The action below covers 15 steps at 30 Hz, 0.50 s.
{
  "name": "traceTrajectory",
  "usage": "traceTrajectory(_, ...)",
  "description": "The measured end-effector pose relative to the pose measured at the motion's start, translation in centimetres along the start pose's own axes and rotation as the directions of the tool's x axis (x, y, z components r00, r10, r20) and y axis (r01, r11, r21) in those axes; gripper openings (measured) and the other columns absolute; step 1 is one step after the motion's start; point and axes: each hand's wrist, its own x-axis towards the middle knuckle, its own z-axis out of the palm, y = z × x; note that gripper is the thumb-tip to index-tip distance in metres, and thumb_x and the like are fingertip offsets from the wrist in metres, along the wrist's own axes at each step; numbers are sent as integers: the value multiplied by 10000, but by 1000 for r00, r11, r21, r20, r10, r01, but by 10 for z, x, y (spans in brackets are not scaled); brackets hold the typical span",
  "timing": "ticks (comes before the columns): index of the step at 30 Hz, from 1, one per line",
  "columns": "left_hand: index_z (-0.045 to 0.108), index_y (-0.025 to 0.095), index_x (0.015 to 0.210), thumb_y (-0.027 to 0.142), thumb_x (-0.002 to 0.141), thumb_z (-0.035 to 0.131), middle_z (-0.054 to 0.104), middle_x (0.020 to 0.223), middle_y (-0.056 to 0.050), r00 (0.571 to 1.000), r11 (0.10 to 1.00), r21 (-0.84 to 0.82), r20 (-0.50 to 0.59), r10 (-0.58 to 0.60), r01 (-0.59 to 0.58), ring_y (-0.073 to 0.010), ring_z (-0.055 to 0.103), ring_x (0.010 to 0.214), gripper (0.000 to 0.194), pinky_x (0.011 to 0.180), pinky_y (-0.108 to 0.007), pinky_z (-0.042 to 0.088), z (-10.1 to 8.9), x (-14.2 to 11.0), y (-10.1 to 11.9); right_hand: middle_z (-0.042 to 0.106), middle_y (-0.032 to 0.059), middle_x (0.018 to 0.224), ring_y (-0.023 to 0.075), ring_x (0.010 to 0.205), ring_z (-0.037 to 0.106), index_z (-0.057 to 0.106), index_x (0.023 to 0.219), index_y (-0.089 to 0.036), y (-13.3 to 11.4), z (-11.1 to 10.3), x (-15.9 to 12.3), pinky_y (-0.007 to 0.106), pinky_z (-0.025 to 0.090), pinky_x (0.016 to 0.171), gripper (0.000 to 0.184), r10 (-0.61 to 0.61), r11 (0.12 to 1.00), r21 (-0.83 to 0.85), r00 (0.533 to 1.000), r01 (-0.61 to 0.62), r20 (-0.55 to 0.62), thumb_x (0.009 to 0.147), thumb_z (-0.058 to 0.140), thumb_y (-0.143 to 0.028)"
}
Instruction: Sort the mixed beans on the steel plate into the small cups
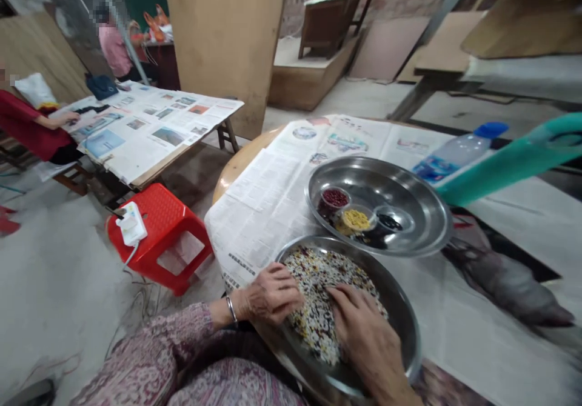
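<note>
A wide metal basin (pixel 411 339) stands close in front of me, tilted in view. It holds a layer of mixed small grains or beads (pixel 318 272), mostly white with black, yellow and dark red among them. My left hand (pixel 273 292) is at the basin's left rim, its fingers curled over the grains. My right hand (pixel 364 327) reaches in from the right, fingers bent and their tips in the grains. Whatever either hand pinches is hidden. Behind, a second metal basin (pixel 409 194) bears three small clear cups: dark red pieces (pixel 335 197), yellow pieces (pixel 356 219) and black pieces (pixel 388 222).
Newspaper (pixel 259 194) covers the round table. To the right are a blue-capped bottle (pixel 454 151), a blurred green object (pixel 509 157) and a grey plastic bag (pixel 509 279). Left stands a red stool (pixel 168 218) with a power strip (pixel 131 224). Two people sit farther left.
</note>
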Motion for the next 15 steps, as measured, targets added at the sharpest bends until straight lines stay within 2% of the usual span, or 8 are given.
traceTrajectory(2, 568, 175, 837, 273, 937, 493, 625, 716, 0, 1000, 1000, 29, 7, 7, -7, -142, 531, 729, 159, 850, -348, 409, 3, -1, -1, 667, 110, 1073, 272, 980, 603, 643, 1084, -195, 10, 4, -2, 421, 511, 862, 264, 95, 995, -6, 995, -95, -9, 903, 495, -318)
traceTrajectory(4, 566, 177, 833, 289, 936, 506, 616, 699, 9, 1000, 999, 50, 11, 7, -7, -134, 525, 701, 163, 838, -342, 406, 6, -2, -2, 663, 105, 1048, 259, 923, 631, 626, 1114, -200, 14, 9, -6, 394, 525, 785, 329, 157, 986, 54, 987, -159, 38, 894, 502, -412)
traceTrajectory(6, 558, 179, 823, 297, 932, 519, 605, 688, 15, 1000, 998, 58, 19, 2, -3, -129, 526, 686, 166, 834, -342, 406, 9, -4, -3, 668, 85, 1010, 226, 838, 651, 627, 1075, -214, 10, 15, -11, 360, 521, 710, 297, 189, 968, 147, 977, -202, 101, 895, 471, -392)
traceTrajectory(8, 557, 180, 846, 303, 933, 525, 610, 712, 11, 999, 999, 49, 34, -7, 5, -133, 543, 712, 154, 844, -343, 413, 11, -6, -3, 674, 62, 936, 194, 769, 651, 636, 952, -226, 2, 19, -12, 333, 511, 686, 227, 169, 948, 243, 971, -207, 168, 884, 431, -294)
traceTrajectory(11, 555, 166, 991, 272, 948, 494, 645, 904, -49, 998, 999, 9, 27, -49, 49, -161, 578, 888, 129, 896, -344, 441, 9, -8, -1, 668, 45, 850, 167, 750, 639, 633, 843, -224, -17, 19, -4, 302, 512, 705, 243, 56, 924, 360, 976, -131, 212, 859, 396, -170)
traceTrajectory(13, 520, 150, 1099, 233, 958, 452, 625, 1041, -101, 996, 996, -36, -31, -85, 84, -192, 562, 1031, 177, 943, -363, 463, 5, -8, 1, 683, 55, 901, 173, 810, 631, 660, 919, -221, -30, 15, 8, 306, 526, 750, 266, -49, 924, 382, 986, -17, 162, 865, 413, -140)
traceTrajectory(15, 483, 142, 1160, 204, 958, 430, 591, 1105, -130, 988, 992, -81, -110, -104, 95, -217, 534, 1113, 218, 979, -398, 477, 1, -6, 4, 696, 81, 1036, 210, 968, 613, 675, 1045, -212, -41, 11, 21, 355, 529, 856, 296, -159, 934, 335, 984, 125, 75, 846, 473, -124)
